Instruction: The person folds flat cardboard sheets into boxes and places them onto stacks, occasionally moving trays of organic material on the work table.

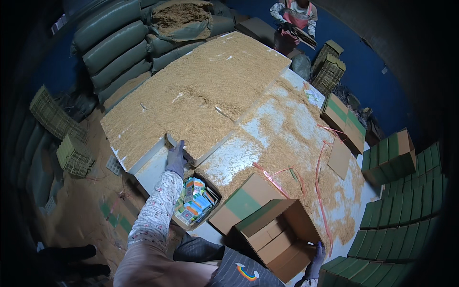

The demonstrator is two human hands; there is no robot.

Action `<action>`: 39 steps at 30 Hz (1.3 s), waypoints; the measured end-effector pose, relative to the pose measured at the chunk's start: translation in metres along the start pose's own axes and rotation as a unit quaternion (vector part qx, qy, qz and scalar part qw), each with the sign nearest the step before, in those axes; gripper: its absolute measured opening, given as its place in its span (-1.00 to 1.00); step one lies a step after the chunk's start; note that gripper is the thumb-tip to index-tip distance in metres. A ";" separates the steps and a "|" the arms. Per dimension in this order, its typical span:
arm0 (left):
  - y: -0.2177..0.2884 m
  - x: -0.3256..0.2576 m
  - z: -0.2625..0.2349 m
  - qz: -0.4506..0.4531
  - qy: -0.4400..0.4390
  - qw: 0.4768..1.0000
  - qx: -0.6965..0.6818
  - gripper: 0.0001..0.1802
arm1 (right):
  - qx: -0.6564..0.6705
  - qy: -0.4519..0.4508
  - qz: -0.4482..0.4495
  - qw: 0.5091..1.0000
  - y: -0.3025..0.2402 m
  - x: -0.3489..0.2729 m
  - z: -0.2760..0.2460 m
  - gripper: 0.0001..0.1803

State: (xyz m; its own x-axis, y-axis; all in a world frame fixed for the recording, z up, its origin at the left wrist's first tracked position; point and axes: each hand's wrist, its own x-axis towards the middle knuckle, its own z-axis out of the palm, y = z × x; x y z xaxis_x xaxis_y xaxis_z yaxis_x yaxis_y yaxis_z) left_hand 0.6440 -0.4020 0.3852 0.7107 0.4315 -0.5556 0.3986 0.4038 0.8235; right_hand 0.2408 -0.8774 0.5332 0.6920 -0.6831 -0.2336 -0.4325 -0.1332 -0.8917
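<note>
My left hand (176, 159), in a purple-grey glove, reaches to the near edge of a broad raised bed of tan shavings or husks (191, 95). It grips a dark flat strip (168, 139) at a notch in that edge; the hand partly hides the strip. My right hand (315, 262), gloved too, holds the right side of an open cardboard box (275, 239), tilted so its bare inside shows. Between my arms, a smaller carton (217, 193) is filled with colourful small packets (193, 198).
A flattened green-striped carton (246, 203) lies beside the open box. Pink straps (318, 191) trail over the white table (239, 153). Green boxes (397, 210) are stacked at right, stuffed sacks (112, 43) at back left. Another person (296, 21) stands at the far end.
</note>
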 end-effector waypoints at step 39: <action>0.029 -0.344 -0.004 -0.059 -0.575 0.792 0.195 -0.02 | -0.006 -0.187 -0.039 0.982 -0.035 0.052 0.029 -0.57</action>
State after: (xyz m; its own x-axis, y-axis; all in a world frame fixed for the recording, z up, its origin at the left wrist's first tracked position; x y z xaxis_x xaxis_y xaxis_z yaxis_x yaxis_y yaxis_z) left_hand 0.4088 -0.5353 0.6002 0.6244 -0.7019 -0.3429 0.4904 0.0106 0.8714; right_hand 0.3088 -0.8874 0.5410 0.8860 -0.3600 -0.2922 -0.3747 -0.1846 -0.9086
